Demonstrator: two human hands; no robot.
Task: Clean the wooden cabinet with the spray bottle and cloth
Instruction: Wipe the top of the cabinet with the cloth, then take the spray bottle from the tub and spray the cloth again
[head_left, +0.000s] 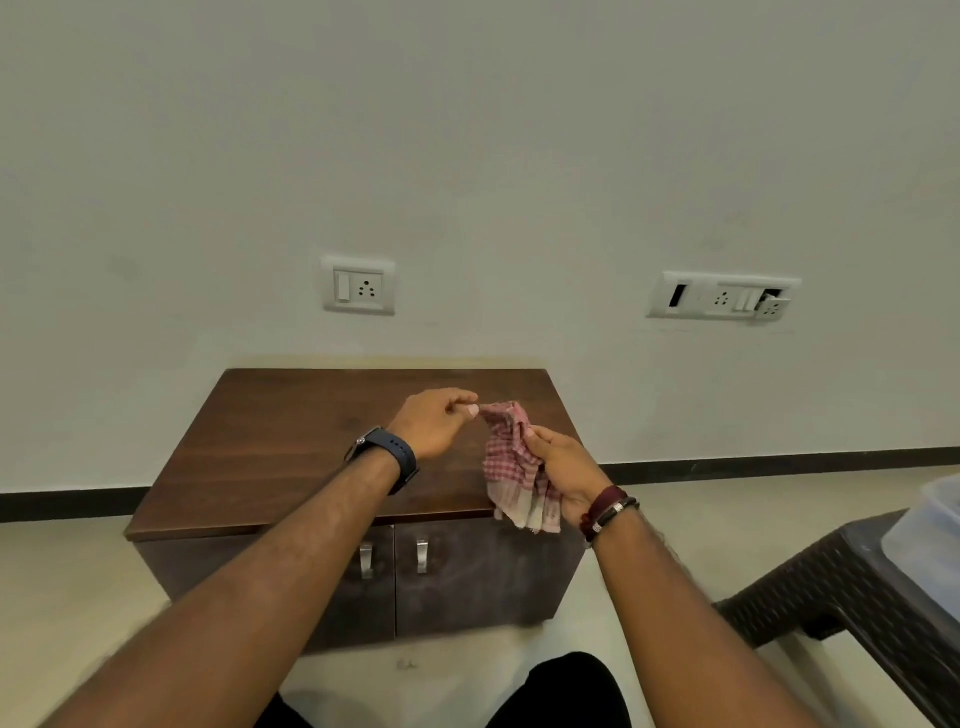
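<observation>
A single head-worn wide-angle view looks forward and down over both forearms onto the wooden cabinet (332, 447), close below, with the wall (467, 156) directly behind it.

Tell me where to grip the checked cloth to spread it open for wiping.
Take the checked cloth by its top edge, from the sides. The left hand already pinches one upper corner; the right hand holds its bunched middle, so slide it to the other corner.

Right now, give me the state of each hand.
Left hand: closed, pinching the top corner of the red checked cloth.
Right hand: closed, gripping the same cloth lower down.
</observation>
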